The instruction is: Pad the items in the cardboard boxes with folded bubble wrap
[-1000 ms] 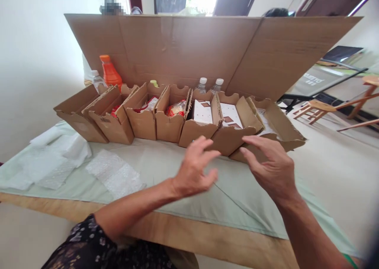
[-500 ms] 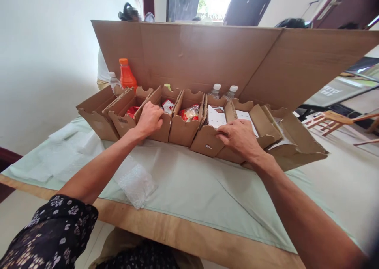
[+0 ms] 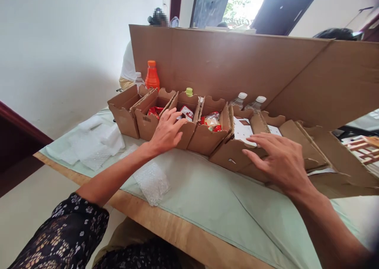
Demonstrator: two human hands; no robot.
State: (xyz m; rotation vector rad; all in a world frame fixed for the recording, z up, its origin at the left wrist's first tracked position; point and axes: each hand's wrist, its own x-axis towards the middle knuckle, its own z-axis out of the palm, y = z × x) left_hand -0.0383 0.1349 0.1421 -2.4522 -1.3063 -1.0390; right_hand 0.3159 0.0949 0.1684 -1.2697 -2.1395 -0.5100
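Note:
Several open cardboard boxes (image 3: 204, 139) stand side by side in a row across the table. My left hand (image 3: 167, 131) hovers at the front of a box holding a red and white packet (image 3: 187, 113), fingers spread and nothing in them. My right hand (image 3: 278, 158) is open before a box with a white card (image 3: 242, 130) inside, its thumb and fingers apart. Between the hands, another box contains a packet in clear and red wrapping (image 3: 211, 120). Left of my left hand, a red packet (image 3: 154, 111) lies in its box. The leftmost box (image 3: 124, 117) shows no contents.
Behind the row stand an orange bottle (image 3: 152, 76), clear bottles with white caps (image 3: 257, 103) and a tall cardboard panel (image 3: 225, 60). Bubble wrap (image 3: 152, 182) lies on the pale green cloth (image 3: 207, 198). A person (image 3: 127, 64) is partly visible behind the panel.
Both hands have left the front edges of the boxes and their fingers have opened. The view has swung, so the row appears further right.

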